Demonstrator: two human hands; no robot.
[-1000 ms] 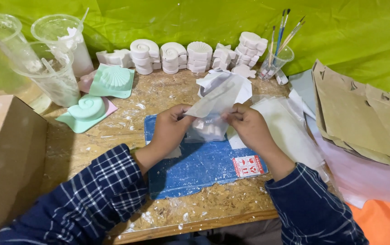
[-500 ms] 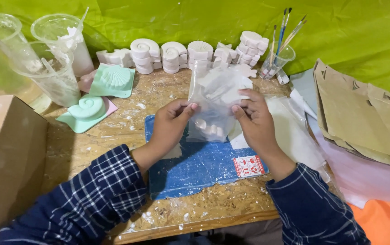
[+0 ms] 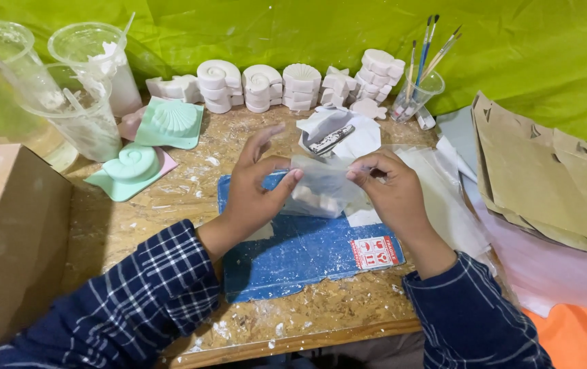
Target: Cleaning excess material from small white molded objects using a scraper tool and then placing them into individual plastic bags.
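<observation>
Both hands hold a clear plastic bag above the blue sheet in the middle of the counter. Left hand: thumb & one finger pinch the bag's left edge, the other fingers are spread and lifted up. Right hand: fingers curled together, pinching the bag's right upper edge. Inside the bag, small white pieces at the bottom; what they are exactly, cannot tell.

Just behind the bag lies crumpled white paper w/ a dark small tool on it. At the back, along the green cloth, a row of white plaster shells in stacks, next to it a clear cup with brushes. On left side, two mint-green shell moulds and big clear plastic cups. A brown cardboard box stands at left front. On the right, brown paper sheets over pink & orange ones, near the white sheets by the right hand.
</observation>
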